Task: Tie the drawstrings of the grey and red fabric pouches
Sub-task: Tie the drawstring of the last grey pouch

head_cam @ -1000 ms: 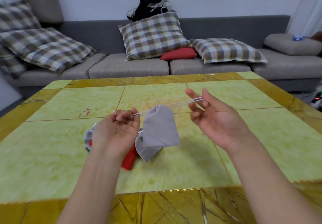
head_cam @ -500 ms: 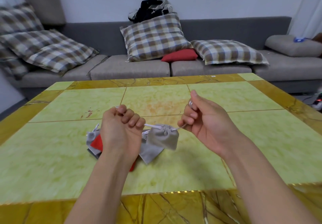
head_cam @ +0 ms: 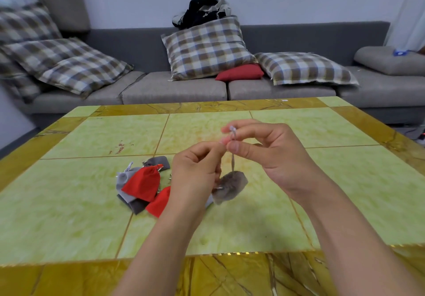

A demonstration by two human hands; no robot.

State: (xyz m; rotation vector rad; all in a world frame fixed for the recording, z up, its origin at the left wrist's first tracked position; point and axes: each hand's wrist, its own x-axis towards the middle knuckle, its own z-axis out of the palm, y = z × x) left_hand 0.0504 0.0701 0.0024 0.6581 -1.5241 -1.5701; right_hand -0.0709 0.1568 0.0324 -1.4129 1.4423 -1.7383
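I see both grips up over the bench (head_cam: 69,215): right hand (head_cam: 271,155) and left hand (head_cam: 195,176) pinching the drawstring (head_cam: 232,134), grey pouch (head_cam: 230,187) dangling just below. Knot not done yet, I'd say. Pile of pouches (head_cam: 142,185) left of grips looks untied.

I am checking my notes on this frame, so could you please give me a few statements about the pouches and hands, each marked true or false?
1. A grey pouch hangs by its drawstring from the hands. True.
2. The left hand rests flat on the table. False: it pinches the drawstring.
3. Red pouches lie in the pile. True.
4. The right hand holds a red pouch. False: it pinches the grey pouch's drawstring.
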